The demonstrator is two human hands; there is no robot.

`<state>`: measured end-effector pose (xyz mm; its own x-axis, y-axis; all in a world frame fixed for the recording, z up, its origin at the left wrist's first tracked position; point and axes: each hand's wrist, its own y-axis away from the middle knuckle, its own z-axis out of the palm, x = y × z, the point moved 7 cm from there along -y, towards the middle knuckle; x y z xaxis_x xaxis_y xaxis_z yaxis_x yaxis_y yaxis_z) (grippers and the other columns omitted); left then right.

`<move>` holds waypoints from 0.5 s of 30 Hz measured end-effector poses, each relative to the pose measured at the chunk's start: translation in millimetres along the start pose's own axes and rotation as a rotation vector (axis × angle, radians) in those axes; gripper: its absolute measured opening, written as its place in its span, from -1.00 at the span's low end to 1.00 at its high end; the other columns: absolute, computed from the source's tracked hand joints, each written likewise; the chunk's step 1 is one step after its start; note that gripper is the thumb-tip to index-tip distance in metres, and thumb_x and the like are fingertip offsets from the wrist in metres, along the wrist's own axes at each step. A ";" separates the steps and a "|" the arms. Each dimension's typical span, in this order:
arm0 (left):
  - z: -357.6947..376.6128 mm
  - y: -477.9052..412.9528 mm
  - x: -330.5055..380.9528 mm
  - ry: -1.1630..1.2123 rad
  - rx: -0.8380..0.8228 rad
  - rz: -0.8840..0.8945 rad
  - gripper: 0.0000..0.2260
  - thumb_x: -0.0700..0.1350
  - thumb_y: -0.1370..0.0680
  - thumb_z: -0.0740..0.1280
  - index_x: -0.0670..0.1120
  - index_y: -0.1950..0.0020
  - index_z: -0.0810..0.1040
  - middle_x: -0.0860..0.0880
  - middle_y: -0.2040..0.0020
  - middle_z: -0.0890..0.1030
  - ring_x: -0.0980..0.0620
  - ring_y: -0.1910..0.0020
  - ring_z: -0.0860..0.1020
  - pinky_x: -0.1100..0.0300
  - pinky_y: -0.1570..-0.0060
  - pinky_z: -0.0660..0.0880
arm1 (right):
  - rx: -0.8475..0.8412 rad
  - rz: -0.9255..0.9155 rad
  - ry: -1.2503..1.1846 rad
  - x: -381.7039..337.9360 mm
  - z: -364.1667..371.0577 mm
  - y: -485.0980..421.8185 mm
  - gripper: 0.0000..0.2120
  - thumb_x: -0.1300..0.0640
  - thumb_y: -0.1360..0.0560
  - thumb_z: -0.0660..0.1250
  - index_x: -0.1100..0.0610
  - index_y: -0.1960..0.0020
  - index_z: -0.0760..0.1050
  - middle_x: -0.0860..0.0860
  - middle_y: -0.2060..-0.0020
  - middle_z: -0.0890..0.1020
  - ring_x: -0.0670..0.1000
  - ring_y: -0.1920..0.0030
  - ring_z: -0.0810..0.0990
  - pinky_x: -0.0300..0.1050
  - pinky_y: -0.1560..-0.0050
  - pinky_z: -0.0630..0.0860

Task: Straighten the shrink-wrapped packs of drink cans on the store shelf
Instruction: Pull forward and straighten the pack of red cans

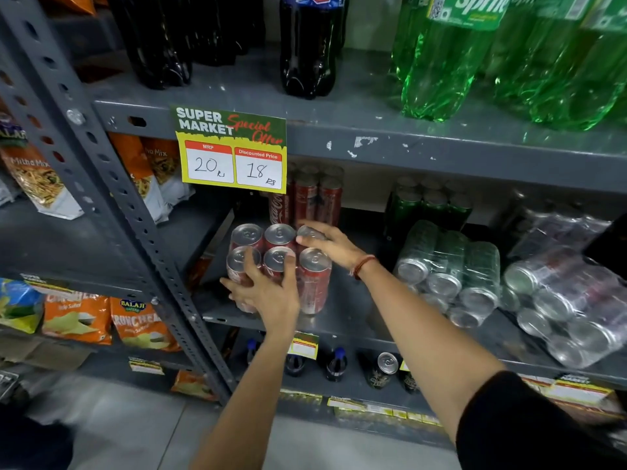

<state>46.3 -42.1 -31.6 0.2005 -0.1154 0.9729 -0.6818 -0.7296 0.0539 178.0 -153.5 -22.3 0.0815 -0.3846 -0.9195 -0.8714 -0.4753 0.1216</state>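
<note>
A shrink-wrapped pack of red cola cans point(314, 276) stands upright at the left of the middle grey shelf point(349, 320). My left hand point(268, 293) grips its front face, fingers over the front can tops. My right hand point(327, 244) rests on the pack's back right corner, holding it. Behind it stands another red can pack point(312, 198). To the right, a pack of green cans point(448, 269) lies tipped on its side, can ends facing out. At the far right, a pack of silver-ended cans point(563, 300) also lies on its side, tilted.
A yellow price sign point(232, 150) hangs from the upper shelf's edge above the red pack. Upright green cans point(427, 206) stand at the back. Cola and green soda bottles stand on the upper shelf. Snack bags fill the racks on the left. Small bottles and cans stand below.
</note>
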 end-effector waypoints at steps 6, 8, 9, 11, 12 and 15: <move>13.6 -78.3 9.5 0.052 -0.414 0.139 -0.37 0.04 -0.37 0.47 0.12 -0.37 0.29 -0.12 -0.39 0.36 -0.14 -0.33 0.39 -0.01 -0.25 0.38 | 0.420 0.000 0.066 8.4 18.2 64.4 -0.38 -0.24 -0.45 0.29 -0.13 -0.45 0.22 0.16 -0.32 0.42 0.18 -0.34 0.39 0.02 -0.33 0.30; 31.0 -94.5 17.8 0.067 -0.707 0.113 -0.42 -0.10 -0.39 0.47 0.14 -0.34 0.33 0.00 -0.32 0.44 -0.05 -0.28 0.46 0.12 -0.14 0.45 | 0.566 0.028 0.126 1.4 44.0 91.0 -0.33 -0.29 -0.46 0.23 -0.10 -0.48 0.15 0.19 -0.22 0.40 0.22 -0.26 0.40 0.01 -0.22 0.34; 38.7 -97.9 22.3 0.021 -0.828 0.107 -0.42 -0.11 -0.38 0.47 0.17 -0.33 0.34 0.06 -0.31 0.44 0.00 -0.27 0.47 0.19 -0.09 0.47 | 0.610 0.040 0.166 -4.3 56.6 100.6 -0.32 -0.30 -0.46 0.20 -0.09 -0.49 0.12 0.17 -0.19 0.38 0.21 -0.22 0.38 0.01 -0.17 0.36; 49.7 -97.7 28.2 -0.090 -0.968 0.106 -0.42 -0.08 -0.37 0.48 0.21 -0.33 0.37 0.08 -0.35 0.42 0.06 -0.25 0.47 0.21 -0.11 0.47 | 0.625 0.064 0.274 -11.2 72.3 110.5 -0.32 -0.31 -0.48 0.16 -0.09 -0.50 0.09 0.16 -0.18 0.32 0.18 -0.18 0.32 0.02 -0.13 0.37; 53.1 -96.1 29.6 -0.123 -0.991 0.101 -0.41 -0.07 -0.37 0.48 0.20 -0.34 0.37 0.03 -0.37 0.42 0.04 -0.25 0.48 0.15 -0.18 0.47 | 0.600 0.061 0.318 -11.6 73.7 113.0 -0.33 -0.32 -0.48 0.14 -0.12 -0.51 0.07 0.15 -0.18 0.31 0.18 -0.17 0.31 0.03 -0.12 0.37; 48.2 -85.2 35.1 -0.080 -0.931 0.071 -0.45 -0.04 -0.39 0.46 0.15 -0.35 0.40 -0.03 -0.35 0.47 0.02 -0.22 0.52 0.05 -0.26 0.44 | 0.491 -0.019 0.322 -11.9 57.4 120.1 -0.30 -0.39 -0.44 0.10 -0.26 -0.49 -0.06 0.16 -0.26 0.27 0.25 -0.20 0.41 0.08 -0.13 0.42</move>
<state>145.3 -16.6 -12.9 0.1614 -0.2100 0.9643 -0.9760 0.1107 0.1874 44.6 -160.6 -18.2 0.1755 -0.6370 -0.7506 -0.9841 -0.0919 -0.1520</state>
